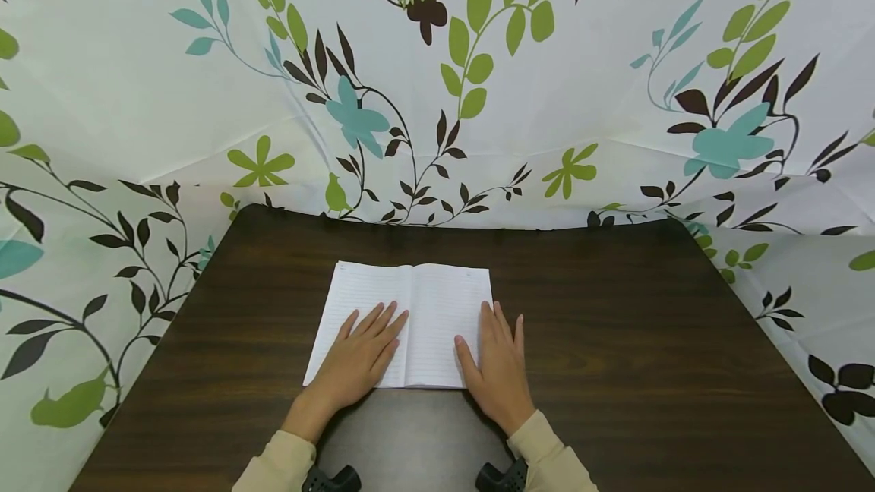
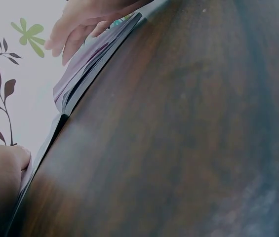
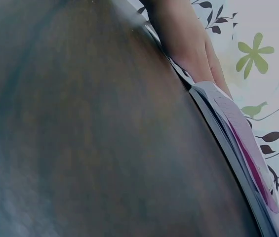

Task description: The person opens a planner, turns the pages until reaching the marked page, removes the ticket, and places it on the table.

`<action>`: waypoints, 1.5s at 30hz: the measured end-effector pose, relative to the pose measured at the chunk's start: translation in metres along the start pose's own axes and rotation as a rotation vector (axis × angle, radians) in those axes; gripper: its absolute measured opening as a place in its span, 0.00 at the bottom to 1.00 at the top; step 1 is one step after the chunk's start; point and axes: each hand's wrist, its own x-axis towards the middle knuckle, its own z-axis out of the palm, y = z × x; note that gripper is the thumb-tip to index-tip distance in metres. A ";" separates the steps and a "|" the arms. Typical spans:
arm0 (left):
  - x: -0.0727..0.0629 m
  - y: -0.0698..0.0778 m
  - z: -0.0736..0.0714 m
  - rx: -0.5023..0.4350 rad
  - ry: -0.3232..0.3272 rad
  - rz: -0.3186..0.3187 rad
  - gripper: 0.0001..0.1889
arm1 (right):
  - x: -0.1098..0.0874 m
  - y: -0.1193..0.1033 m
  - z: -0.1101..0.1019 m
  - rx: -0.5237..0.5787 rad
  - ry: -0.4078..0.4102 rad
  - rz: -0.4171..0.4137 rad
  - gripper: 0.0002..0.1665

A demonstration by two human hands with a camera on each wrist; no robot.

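Head view: light even and diffuse; the patterned cloth (image 1: 601,97) bright, the tabletop (image 1: 615,340) dark, the notebook (image 1: 440,325) near white with faint ruling. Soft shadows edge the left hand (image 1: 358,355) and right hand (image 1: 497,370), lower centre. Left and right wrist views: dimmer, hazy, bluish; tabletop blurred, cloth washed out; whitish glare at lower right and lower left, respectively.

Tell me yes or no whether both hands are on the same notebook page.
No, the left hand lies on the left page, while the right hand is at the outer edge of the right page.
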 end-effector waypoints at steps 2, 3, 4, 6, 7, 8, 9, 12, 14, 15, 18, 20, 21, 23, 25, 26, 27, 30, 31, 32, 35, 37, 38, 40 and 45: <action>0.000 0.001 0.000 -0.004 -0.002 -0.002 0.25 | 0.000 0.000 -0.001 -0.002 -0.012 0.005 0.46; 0.000 0.001 0.000 -0.006 -0.004 -0.004 0.25 | 0.000 0.000 -0.001 -0.004 -0.017 0.005 0.47; 0.000 0.001 0.000 -0.009 -0.006 -0.006 0.25 | 0.000 0.000 -0.001 -0.004 -0.022 0.005 0.47; 0.000 0.002 -0.001 -0.012 -0.014 -0.011 0.26 | -0.001 0.000 -0.001 -0.012 -0.027 0.001 0.46; 0.000 0.002 -0.001 -0.010 -0.015 -0.009 0.26 | -0.001 0.000 -0.001 -0.021 -0.031 -0.002 0.46; 0.000 0.002 -0.001 -0.010 -0.015 -0.007 0.25 | -0.001 -0.001 -0.001 -0.030 -0.034 -0.006 0.46; 0.000 0.003 -0.001 -0.009 -0.013 -0.005 0.25 | -0.001 -0.001 -0.001 -0.040 -0.038 -0.011 0.46; 0.001 0.002 -0.002 -0.004 -0.008 0.000 0.25 | 0.000 -0.001 -0.001 -0.066 -0.052 -0.033 0.48; 0.002 0.002 -0.001 -0.007 -0.005 -0.002 0.25 | 0.001 -0.002 -0.001 -0.067 -0.063 -0.052 0.51; 0.003 0.002 -0.001 -0.008 -0.003 -0.003 0.26 | 0.001 -0.003 -0.001 -0.067 -0.071 -0.062 0.52; 0.003 0.001 0.000 -0.016 0.001 -0.006 0.26 | 0.001 -0.005 -0.001 -0.054 -0.102 -0.091 0.56; 0.003 0.001 0.000 -0.018 -0.007 -0.012 0.26 | 0.000 -0.006 -0.001 -0.055 -0.124 -0.106 0.60; 0.003 0.000 0.001 -0.019 -0.013 -0.016 0.26 | 0.000 -0.007 -0.002 -0.056 -0.135 -0.111 0.62; 0.002 0.000 0.001 -0.023 -0.026 -0.024 0.26 | -0.001 -0.007 -0.001 -0.060 -0.149 -0.123 0.65; 0.002 0.000 0.002 -0.029 -0.038 -0.034 0.26 | -0.001 -0.007 -0.002 -0.062 -0.159 -0.134 0.68; 0.001 0.000 0.002 -0.030 -0.041 -0.037 0.26 | -0.001 -0.007 -0.002 -0.066 -0.162 -0.142 0.69; 0.001 0.000 0.003 -0.030 -0.041 -0.037 0.26 | -0.002 -0.007 -0.002 -0.071 -0.160 -0.152 0.70; 0.001 0.000 0.003 -0.029 -0.033 -0.033 0.26 | -0.002 -0.006 -0.002 -0.086 -0.153 -0.185 0.72; 0.001 0.000 0.003 -0.028 -0.032 -0.032 0.26 | -0.002 -0.006 -0.002 -0.097 -0.148 -0.196 0.72; 0.002 0.000 0.003 -0.028 -0.030 -0.030 0.26 | -0.002 -0.006 -0.002 -0.105 -0.142 -0.206 0.72; 0.002 0.000 0.003 -0.035 -0.028 -0.029 0.26 | -0.002 -0.006 -0.002 -0.122 -0.134 -0.228 0.72; 0.001 0.000 0.004 -0.036 -0.028 -0.029 0.26 | -0.003 -0.006 -0.003 -0.127 -0.131 -0.240 0.68; 0.001 0.000 0.004 -0.037 -0.028 -0.029 0.26 | -0.004 -0.006 -0.003 -0.127 -0.132 -0.245 0.65; 0.001 0.000 0.004 -0.035 -0.027 -0.028 0.26 | -0.006 -0.004 -0.004 -0.126 -0.139 -0.255 0.60; 0.000 -0.001 0.003 -0.029 -0.019 -0.025 0.26 | -0.013 -0.001 -0.009 -0.109 -0.147 -0.284 0.55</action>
